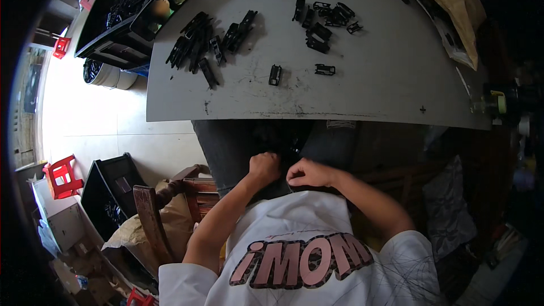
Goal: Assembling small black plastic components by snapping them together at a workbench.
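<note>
My left hand (264, 168) is a closed fist over my lap, below the table's front edge. Close beside it on the right, my right hand (309, 173) has its fingers curled in. Whatever either hand may hold is hidden. Beyond them, on the grey table (374, 88), lie two single black plastic parts, small open frames: one upright part (275, 75) and one sideways part (325, 69). A heap of black parts (192, 42) lies to the left, and a looser cluster (326, 25) sits farther back.
A black crate (116, 51) full of dark pieces stands at the far left, above a white bucket (110, 75). Brown paper (447, 0) covers the table's far right. A wooden chair (153, 221), another black crate (113, 187) and a red stool (62, 177) are at lower left.
</note>
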Tool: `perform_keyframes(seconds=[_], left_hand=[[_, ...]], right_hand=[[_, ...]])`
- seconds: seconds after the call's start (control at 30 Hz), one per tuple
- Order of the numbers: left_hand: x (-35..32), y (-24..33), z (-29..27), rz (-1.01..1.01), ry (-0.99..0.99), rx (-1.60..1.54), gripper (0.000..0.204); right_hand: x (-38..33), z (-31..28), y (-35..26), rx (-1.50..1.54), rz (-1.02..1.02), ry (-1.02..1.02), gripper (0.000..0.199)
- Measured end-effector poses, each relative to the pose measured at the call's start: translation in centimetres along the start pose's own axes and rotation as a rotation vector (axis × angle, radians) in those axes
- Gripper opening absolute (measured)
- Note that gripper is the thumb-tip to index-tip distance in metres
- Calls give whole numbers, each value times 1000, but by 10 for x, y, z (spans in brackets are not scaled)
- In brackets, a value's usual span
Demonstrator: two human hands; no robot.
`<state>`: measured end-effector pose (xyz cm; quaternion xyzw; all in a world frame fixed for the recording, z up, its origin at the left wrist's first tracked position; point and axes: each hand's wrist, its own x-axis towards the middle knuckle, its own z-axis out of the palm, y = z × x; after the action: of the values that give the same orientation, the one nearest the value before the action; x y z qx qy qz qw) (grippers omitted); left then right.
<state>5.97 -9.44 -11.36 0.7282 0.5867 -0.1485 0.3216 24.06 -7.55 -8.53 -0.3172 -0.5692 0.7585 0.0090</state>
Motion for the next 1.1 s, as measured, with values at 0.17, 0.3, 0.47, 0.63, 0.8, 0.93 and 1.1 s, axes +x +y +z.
perform_keyframes(seconds=[0.17,0.3,0.47,0.63,0.8,0.93,1.1], left_hand=[[3,2,-7,-4,-66,-13,21],[6,-3,5,42,-71,0,23],[8,-29,-7,229,68,-342,25],[-27,-30,-79,270,287,-417,22],[-48,-28,-130,362,402,-573,13],[-46,-30,-154,406,545,-600,11],[-22,-18,-181,303,710,-617,14]], right_hand=[[-3,-6,1,264,30,-219,12],[2,-8,2,168,115,-188,16],[-20,-34,-91,-490,-139,135,17],[-22,-80,-148,-675,-302,886,16],[4,-104,-116,-941,-359,1108,20],[12,-113,-132,-843,-433,1183,20],[30,-139,-137,-842,-394,1297,15]])
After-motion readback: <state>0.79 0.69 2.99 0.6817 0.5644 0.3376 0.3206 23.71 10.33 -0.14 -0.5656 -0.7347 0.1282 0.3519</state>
